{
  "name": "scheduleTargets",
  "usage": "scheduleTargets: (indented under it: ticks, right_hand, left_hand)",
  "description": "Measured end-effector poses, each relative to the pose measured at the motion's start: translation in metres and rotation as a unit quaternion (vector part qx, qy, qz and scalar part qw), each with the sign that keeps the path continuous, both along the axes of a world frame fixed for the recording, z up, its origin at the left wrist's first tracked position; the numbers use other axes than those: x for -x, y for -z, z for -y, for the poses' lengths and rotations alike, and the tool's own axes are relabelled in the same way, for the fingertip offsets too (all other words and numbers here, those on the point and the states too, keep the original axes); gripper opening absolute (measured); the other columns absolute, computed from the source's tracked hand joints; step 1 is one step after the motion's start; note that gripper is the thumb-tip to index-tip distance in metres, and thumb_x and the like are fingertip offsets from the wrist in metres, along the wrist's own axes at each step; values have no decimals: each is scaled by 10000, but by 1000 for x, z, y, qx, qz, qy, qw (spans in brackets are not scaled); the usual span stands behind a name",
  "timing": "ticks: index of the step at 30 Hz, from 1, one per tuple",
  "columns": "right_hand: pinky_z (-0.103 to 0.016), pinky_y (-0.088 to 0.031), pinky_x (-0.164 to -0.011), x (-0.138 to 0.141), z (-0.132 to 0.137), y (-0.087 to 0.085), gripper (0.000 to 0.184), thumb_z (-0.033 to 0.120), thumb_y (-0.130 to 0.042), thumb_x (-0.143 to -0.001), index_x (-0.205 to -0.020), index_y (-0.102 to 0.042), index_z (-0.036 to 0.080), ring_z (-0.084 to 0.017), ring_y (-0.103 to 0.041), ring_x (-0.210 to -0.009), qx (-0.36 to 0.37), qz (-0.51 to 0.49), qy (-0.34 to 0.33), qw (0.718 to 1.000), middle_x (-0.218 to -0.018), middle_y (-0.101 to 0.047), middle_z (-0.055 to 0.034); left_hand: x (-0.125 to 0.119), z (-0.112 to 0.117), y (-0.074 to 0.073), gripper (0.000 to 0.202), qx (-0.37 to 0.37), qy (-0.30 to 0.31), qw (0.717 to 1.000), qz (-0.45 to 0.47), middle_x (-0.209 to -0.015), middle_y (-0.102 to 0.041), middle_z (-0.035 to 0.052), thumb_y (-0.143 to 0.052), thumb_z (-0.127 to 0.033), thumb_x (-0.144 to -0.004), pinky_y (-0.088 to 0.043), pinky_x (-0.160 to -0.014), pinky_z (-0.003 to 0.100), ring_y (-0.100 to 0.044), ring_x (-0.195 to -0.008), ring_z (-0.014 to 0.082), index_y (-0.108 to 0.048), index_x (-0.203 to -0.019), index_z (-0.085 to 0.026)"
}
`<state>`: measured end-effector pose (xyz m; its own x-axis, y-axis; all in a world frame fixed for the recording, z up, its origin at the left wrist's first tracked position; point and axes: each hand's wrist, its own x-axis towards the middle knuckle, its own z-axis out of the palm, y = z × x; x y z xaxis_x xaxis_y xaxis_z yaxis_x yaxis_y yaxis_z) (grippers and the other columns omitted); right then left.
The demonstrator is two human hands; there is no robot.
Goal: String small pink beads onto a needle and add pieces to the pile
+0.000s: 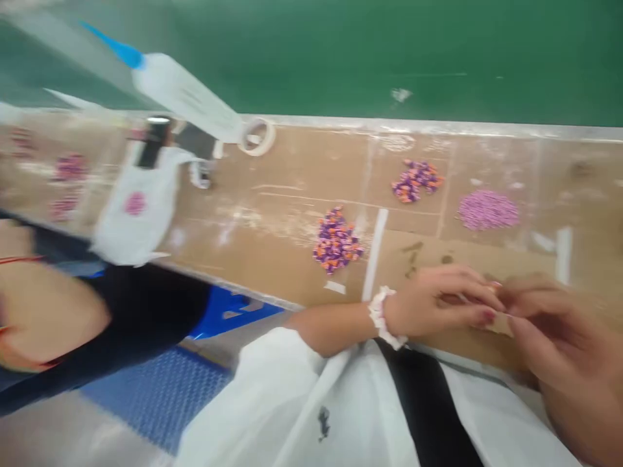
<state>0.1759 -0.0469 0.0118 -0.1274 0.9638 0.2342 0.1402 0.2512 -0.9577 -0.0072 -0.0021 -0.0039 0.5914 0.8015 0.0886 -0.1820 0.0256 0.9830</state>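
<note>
My left hand (445, 301), with a white scrunchie (382, 318) on its wrist, rests at the near edge of the brown cardboard-covered table (292, 194), fingers pinched together. My right hand (559, 337) meets it fingertip to fingertip, also pinched. Between them is a small pale piece (501, 321) that I cannot make out because of blur. The nearest pile of purple and orange beads (335, 241) lies up and to the left of my left hand.
A second purple-orange bead pile (416, 179) and a pink pile (487, 209) lie farther back. A tape roll (257, 136), a white glue bottle with blue tip (180, 91) and a white bag (136, 207) are at left. Another person's arm (58, 318) is at far left.
</note>
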Motion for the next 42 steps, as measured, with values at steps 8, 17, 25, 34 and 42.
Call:
scheduleTargets:
  ticks: [8, 17, 25, 34, 42]
  right_hand:
    - [-319, -446, -614, 9, -14, -3, 123, 103, -561, -858, -844, -575, 225, -164, -542, -689, -1, 23, -13, 1000, -752, -559, -18]
    - [-318, -456, -589, 7, -14, -2, 170, 53, -595, -804, -840, -577, 218, -163, -548, -673, -57, 95, -16, 994, -756, -565, -18]
    - [-294, -509, -556, 10, -18, -4, 214, 26, -644, -763, -896, -602, 188, -155, -597, -692, -171, 157, -8, 973, -814, -601, -39]
    - [-270, -530, -552, 10, -17, -2, 208, 77, -645, -809, -937, -613, 237, -133, -617, -630, -237, 228, 40, 944, -807, -616, -16]
    - [-288, -519, -551, 8, -18, 0, 181, 58, -601, -803, -913, -576, 200, -153, -596, -690, -170, 159, -7, 972, -811, -586, -35]
  left_hand:
    - [2, 3, -4, 129, 165, 5, 981, 97, -965, -584, 48, -669, -242, -837, -619, -724, 232, -671, -733, 84, -700, -894, -130]
    - [3, -3, -4, 131, 66, -19, 996, 58, -852, -623, 57, -674, -248, -829, -576, -753, 222, -633, -788, 97, -681, -820, -118]
    - [0, -1, -5, 116, 152, 14, 982, 110, -847, -599, 41, -659, -213, -832, -557, -717, 207, -625, -749, 80, -628, -783, -113]
    - [-2, 0, -7, 257, 358, 62, 914, 182, -749, -615, 16, -734, -319, -786, -578, -648, 227, -653, -669, 89, -595, -801, -102]
    - [-2, 1, -8, 235, 324, 36, 932, 160, -799, -614, 24, -747, -299, -771, -589, -679, 232, -662, -680, 86, -634, -798, -94]
